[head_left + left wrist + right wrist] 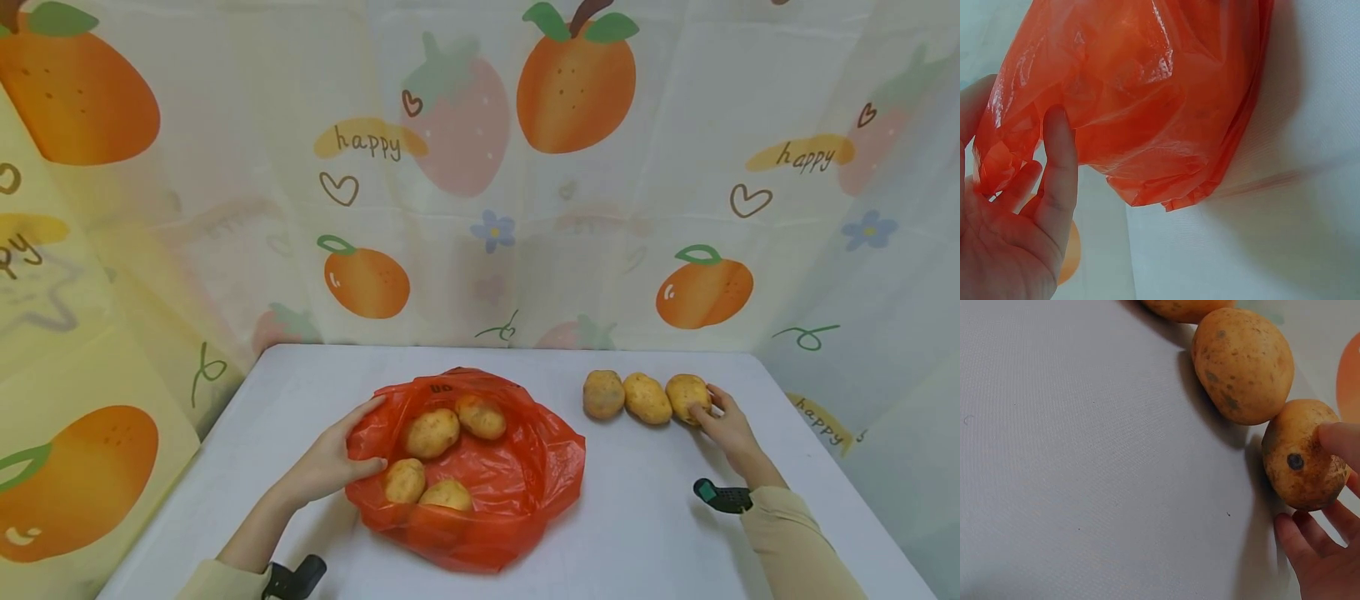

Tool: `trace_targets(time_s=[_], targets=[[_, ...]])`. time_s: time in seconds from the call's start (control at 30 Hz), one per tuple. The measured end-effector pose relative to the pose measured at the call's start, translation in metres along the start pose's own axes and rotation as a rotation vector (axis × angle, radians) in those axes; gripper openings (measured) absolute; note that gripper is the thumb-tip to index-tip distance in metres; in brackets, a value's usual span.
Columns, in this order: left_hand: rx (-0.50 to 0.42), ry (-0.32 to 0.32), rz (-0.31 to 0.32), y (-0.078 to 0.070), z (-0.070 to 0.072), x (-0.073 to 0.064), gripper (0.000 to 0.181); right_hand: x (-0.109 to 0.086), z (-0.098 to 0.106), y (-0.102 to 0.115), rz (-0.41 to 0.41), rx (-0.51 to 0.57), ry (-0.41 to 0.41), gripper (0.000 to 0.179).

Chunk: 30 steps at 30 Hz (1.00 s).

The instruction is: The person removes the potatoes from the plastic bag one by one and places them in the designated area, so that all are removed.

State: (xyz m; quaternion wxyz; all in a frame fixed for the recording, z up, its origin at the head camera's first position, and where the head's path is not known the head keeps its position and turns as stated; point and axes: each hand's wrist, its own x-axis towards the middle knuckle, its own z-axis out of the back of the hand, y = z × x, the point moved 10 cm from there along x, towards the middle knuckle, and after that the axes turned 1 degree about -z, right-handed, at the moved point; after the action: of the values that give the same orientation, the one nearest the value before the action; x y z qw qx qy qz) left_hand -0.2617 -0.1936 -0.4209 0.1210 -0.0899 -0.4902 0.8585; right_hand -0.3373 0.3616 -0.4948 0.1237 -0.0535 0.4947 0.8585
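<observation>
A red plastic bag (517,492) sits mouth up on the white table, with several potatoes (432,433) inside. At its left side my left hand (330,457) holds the rim, fingers at the far part and thumb nearer; the left wrist view shows the thin film (1141,94) between thumb and fingers. To the right of the bag, three potatoes stand in a row: a left one (603,395), a middle one (647,398) and a right one (1304,453). My right hand (731,429) grips the right potato from its right side, thumb on the near face.
The white table (630,517) ends at a back edge where a fruit-print curtain (480,250) hangs. More of the same curtain closes in on the left and right. Each wrist wears a black camera strap (723,496).
</observation>
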Motion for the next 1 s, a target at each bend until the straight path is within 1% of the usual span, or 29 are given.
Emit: trace_targets(time_s=[0.4,0.53,0.7,0.87,1.0], targets=[[-0.004,0.003,-0.007,0.001,0.0,0.0,0.079,-0.001,-0.002,0.001,-0.001,0.003,0.022,0.084],[-0.005,0.003,-0.005,0.001,0.0,0.0,0.079,-0.003,0.0,0.004,0.003,-0.001,0.007,0.081],[0.0,-0.001,-0.01,0.002,0.001,0.0,0.079,-0.005,0.004,0.008,0.03,-0.018,-0.048,0.075],[0.011,-0.005,-0.013,0.002,0.002,0.001,0.079,-0.006,0.009,0.011,0.023,-0.057,-0.114,0.07],[0.015,-0.005,-0.019,0.001,0.002,0.001,0.079,-0.01,0.014,0.02,0.076,-0.107,-0.177,0.064]])
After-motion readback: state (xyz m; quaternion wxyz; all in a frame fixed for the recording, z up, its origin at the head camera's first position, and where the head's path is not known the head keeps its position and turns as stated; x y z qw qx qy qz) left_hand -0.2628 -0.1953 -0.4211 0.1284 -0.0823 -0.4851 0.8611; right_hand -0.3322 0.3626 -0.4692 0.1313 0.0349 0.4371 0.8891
